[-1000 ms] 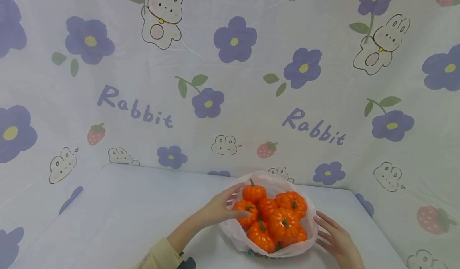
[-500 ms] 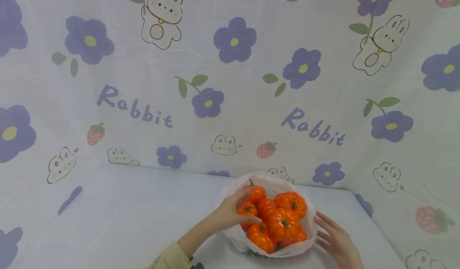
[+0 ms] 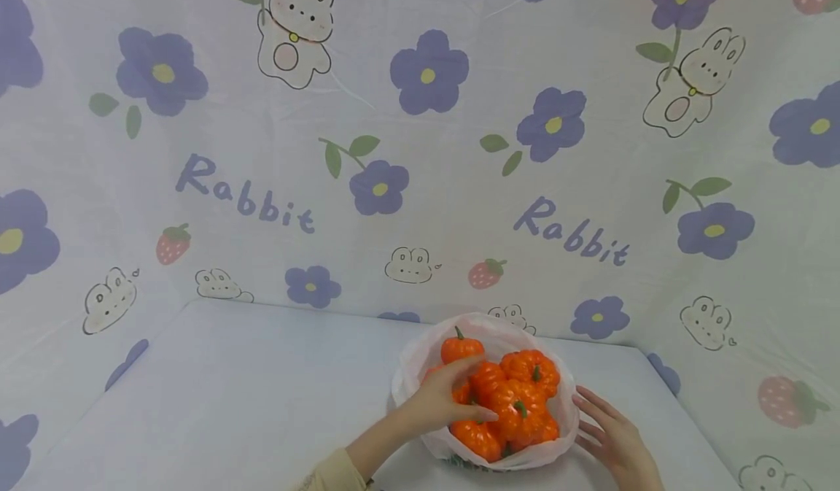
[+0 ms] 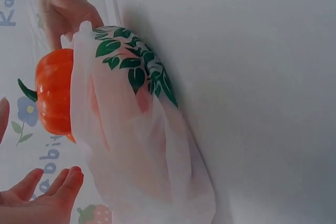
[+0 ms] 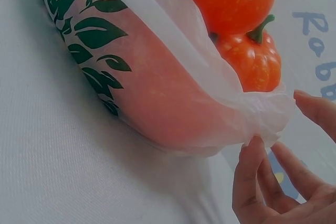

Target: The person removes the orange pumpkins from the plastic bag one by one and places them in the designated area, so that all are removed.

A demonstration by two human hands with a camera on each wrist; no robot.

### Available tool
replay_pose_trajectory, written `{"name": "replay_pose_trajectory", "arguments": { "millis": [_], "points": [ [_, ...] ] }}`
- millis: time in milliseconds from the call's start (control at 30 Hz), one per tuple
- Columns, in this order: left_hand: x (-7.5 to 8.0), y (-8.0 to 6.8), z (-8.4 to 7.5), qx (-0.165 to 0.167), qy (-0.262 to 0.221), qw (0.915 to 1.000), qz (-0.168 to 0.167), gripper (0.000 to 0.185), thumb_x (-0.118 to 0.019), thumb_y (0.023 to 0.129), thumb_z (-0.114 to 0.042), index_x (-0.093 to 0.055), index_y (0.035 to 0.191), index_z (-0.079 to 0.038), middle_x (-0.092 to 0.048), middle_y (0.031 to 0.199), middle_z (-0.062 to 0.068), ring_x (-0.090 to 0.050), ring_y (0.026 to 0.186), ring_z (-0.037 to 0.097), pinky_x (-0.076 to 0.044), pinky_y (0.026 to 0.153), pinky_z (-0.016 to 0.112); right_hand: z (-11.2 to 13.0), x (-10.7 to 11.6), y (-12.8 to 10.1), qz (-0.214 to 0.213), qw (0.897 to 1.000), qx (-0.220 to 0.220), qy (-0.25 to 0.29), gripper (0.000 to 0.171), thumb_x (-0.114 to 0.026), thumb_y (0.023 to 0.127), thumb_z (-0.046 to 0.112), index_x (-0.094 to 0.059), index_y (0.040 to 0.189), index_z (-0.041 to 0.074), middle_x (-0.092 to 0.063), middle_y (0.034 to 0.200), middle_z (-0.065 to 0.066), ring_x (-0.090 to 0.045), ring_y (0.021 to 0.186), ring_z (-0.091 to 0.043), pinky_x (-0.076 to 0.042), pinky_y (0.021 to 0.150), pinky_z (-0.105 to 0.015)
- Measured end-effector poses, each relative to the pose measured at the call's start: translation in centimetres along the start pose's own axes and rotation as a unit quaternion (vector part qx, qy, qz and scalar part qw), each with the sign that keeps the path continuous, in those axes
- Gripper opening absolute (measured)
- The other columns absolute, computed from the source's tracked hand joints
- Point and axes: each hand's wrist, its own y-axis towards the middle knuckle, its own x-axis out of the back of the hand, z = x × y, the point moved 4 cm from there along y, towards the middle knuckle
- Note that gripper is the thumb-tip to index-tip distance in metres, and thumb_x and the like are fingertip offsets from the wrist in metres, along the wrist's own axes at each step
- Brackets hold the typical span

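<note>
A whitish, see-through plastic bag with green printed leaves stands with its mouth spread wide. Several glossy orange pumpkins with green stems fill it. My left hand is over the bag's left part, fingers and thumb parted, with nothing between them; it covers part of the pumpkins on that side. One pumpkin shows above the rim in the left wrist view. At the bag's right side, my right hand has its extended fingers at the rim, and fingertips meet the crumpled plastic.
The bag stands on a white table, right of its middle. Behind and at both sides hangs a pale cloth printed with rabbits, purple flowers and strawberries. The table's back edge runs close behind the bag.
My left hand has moved from the bag's left rim rightward and nearer, over the pumpkins. The right hand, the bag and the pumpkins look almost unmoved.
</note>
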Motion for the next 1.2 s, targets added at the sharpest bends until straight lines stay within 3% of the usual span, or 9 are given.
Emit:
{"name": "replay_pose_trajectory", "arguments": {
  "millis": [267,700,967,1200],
  "points": [
    [-1.4,0.2,-0.3,0.005,-0.021,0.9997,0.012,0.078,-0.082,0.077,-0.033,-0.044,0.145,-0.029,-0.044,0.153,-0.003,-0.046,0.139,0.024,-0.043,0.113,0.043,0.2,-0.1,-0.1,0.000,1.000,-0.005,0.002,0.101,-0.064,0.086,0.059,-0.008,0.158,0.016,-0.002,0.165,-0.017,-0.021,0.145,-0.043,-0.027,0.119,-0.052],
    [-2.7,0.7,-0.5,0.014,-0.010,0.9997,0.018,0.076,-0.085,0.074,-0.031,-0.048,0.141,-0.038,-0.045,0.151,-0.008,-0.044,0.141,0.016,-0.043,0.113,0.032,0.0,0.1,0.0,0.004,1.000,0.000,0.001,0.100,-0.064,0.087,0.058,-0.008,0.158,0.015,-0.002,0.166,-0.015,-0.022,0.145,-0.042,-0.026,0.120,-0.052],
    [-2.9,0.7,-0.3,0.008,-0.018,0.9995,0.024,0.071,-0.084,0.075,-0.027,-0.051,0.138,-0.037,-0.047,0.149,-0.008,-0.045,0.139,0.015,-0.043,0.113,0.034,-0.1,0.1,0.1,0.008,1.000,0.001,0.005,0.099,-0.063,0.088,0.056,-0.007,0.158,0.015,-0.002,0.166,-0.015,-0.021,0.145,-0.042,-0.026,0.120,-0.052],
    [-3.0,1.0,-0.2,0.002,0.018,0.9994,0.029,0.074,-0.084,0.076,-0.030,-0.049,0.140,-0.037,-0.047,0.149,-0.009,-0.046,0.138,0.014,-0.044,0.113,0.037,-0.1,0.0,-0.1,0.012,1.000,0.002,0.002,0.098,-0.062,0.088,0.057,-0.007,0.158,0.015,-0.001,0.166,-0.016,-0.021,0.146,-0.043,-0.026,0.120,-0.052]
  ]
}}
